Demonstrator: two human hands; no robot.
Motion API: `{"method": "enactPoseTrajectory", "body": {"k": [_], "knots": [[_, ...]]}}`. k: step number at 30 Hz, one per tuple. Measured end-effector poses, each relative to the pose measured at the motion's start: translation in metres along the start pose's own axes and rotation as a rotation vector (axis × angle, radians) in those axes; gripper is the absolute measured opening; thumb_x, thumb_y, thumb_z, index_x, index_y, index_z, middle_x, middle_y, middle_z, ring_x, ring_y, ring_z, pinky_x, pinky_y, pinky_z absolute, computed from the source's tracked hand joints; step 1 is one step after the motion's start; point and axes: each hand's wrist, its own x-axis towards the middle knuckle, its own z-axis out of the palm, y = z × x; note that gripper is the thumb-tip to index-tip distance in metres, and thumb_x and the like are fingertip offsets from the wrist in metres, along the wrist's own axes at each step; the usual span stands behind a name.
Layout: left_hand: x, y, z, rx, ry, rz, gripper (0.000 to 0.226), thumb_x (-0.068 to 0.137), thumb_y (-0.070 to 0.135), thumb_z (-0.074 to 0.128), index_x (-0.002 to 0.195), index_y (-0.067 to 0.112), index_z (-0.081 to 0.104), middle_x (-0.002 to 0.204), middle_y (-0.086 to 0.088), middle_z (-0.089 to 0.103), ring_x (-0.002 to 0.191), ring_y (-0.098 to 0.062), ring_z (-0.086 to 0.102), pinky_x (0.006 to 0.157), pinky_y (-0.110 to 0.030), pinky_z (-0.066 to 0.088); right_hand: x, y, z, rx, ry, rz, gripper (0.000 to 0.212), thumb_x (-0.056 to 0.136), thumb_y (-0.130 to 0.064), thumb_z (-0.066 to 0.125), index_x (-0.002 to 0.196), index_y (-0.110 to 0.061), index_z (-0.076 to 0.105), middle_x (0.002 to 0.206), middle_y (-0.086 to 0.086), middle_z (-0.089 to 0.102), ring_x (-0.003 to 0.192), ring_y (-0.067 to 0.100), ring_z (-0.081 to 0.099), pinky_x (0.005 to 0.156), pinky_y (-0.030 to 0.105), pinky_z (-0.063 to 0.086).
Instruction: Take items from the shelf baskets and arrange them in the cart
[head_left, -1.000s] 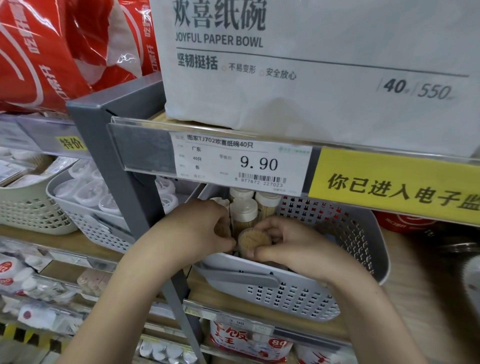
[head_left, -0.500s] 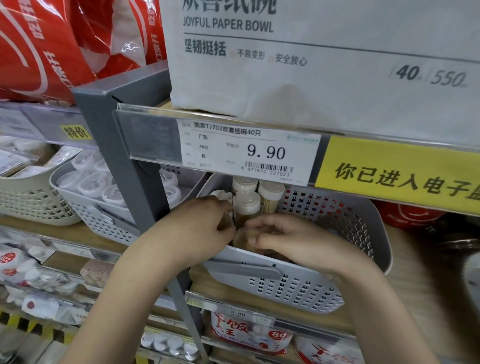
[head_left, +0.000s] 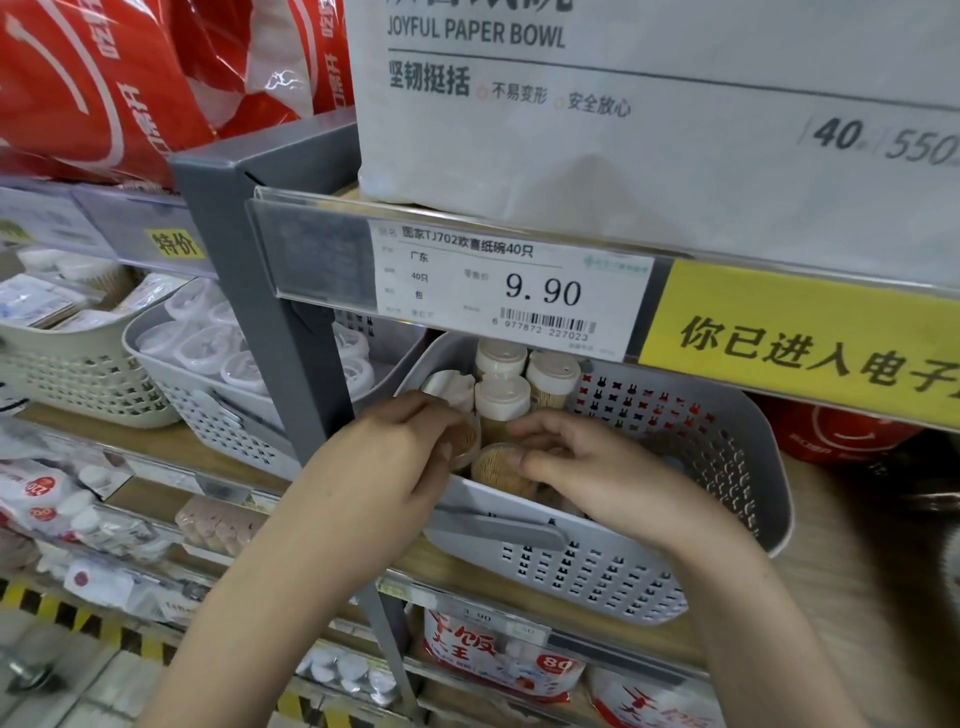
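- Head view, nearest first: both forearms reach up into a grey perforated basket (head_left: 597, 577) on the wooden shelf (head_left: 857, 597).
- The left hand (head_left: 400, 452) has its fingers curled round a toothpick jar (head_left: 467, 439) lying on its side at the basket's front left.
- The right hand (head_left: 587, 467) rests its thumb on a second lying toothpick jar (head_left: 501, 467); its fingers are bent over it, though a full grip cannot be confirmed.
- Behind them, upright white-capped toothpick jars (head_left: 501, 402) stand at the basket's back.
- Progress, as a judgement: early in this pick. The jars are grasped but not lifted out, and no cart is in view, so carrying and arranging remain.
- Farther up, the price tag (head_left: 511, 291) reads "9.90", "40只" and barcode 6 977872 227023; the yellow strip (head_left: 800, 348) carries Chinese text.
- Farthest, the white pack (head_left: 675, 130) reads "JOYFUL PAPER BOWL", "40", "550".
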Motion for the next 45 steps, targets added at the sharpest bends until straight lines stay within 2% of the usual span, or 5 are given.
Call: {"method": "enactPoseTrajectory", "body": {"k": [7, 16, 21, 31, 45], "knots": [[-0.032, 0.006, -0.011, 0.065, 0.025, -0.026, 0.028, 0.091, 0.019, 0.052, 0.117, 0.017, 0.063, 0.111, 0.006, 0.061, 0.096, -0.014, 0.060, 0.073, -0.019, 0.042, -0.032, -0.014, 0.006, -0.260, 0.355, -0.350, 0.024, 0.093, -0.034, 0.049, 0.116, -0.031, 0.057, 0.108, -0.017, 0.062, 0.097, 0.002, 0.058, 0.083, 0.026, 0.049], [-0.152, -0.039, -0.019, 0.121, 0.079, -0.416, 0.028, 0.092, 0.023, 0.057, 0.119, 0.019, 0.063, 0.111, 0.008, 0.063, 0.099, -0.012, 0.063, 0.079, -0.023, 0.049, -0.046, -0.055, 0.095, -0.439, 0.207, -0.992, 0.026, 0.092, -0.020, 0.049, 0.111, -0.013, 0.066, 0.114, 0.000, 0.064, 0.108, 0.012, 0.056, 0.095, 0.026, 0.042], [-0.251, -0.077, -0.027, 0.132, 0.142, -0.881, 0.041, 0.098, 0.040, 0.038, 0.139, 0.034, 0.038, 0.138, 0.019, 0.041, 0.124, -0.003, 0.043, 0.093, -0.014, 0.035, -0.025, -0.081, 0.188, -0.408, -0.235, -0.871, 0.027, 0.098, -0.030, 0.045, 0.121, -0.025, 0.058, 0.122, -0.013, 0.056, 0.115, 0.001, 0.045, 0.096, 0.016, 0.035], [-0.465, -0.122, -0.079, 0.175, 0.311, -1.468, 0.038, 0.093, 0.032, 0.053, 0.131, 0.028, 0.050, 0.130, 0.013, 0.053, 0.120, -0.011, 0.050, 0.090, -0.026, 0.040, -0.035, -0.154, 0.409, -0.426, -0.783, -0.846, 0.037, 0.099, -0.040, 0.042, 0.135, -0.036, 0.041, 0.134, -0.019, 0.044, 0.127, 0.003, 0.038, 0.102, 0.023, 0.035], [-0.562, -0.295, -0.158, 0.079, 0.505, -1.542, 0.040, 0.097, 0.034, 0.045, 0.137, 0.027, 0.044, 0.135, 0.016, 0.047, 0.126, -0.003, 0.042, 0.096, -0.015, 0.031, 0.008, -0.239, 0.624, -0.481, -0.944, -0.752, 0.034, 0.097, -0.038, 0.050, 0.130, -0.034, 0.047, 0.123, -0.023, 0.050, 0.110, -0.007, 0.044, 0.091, 0.012, 0.034]]}}
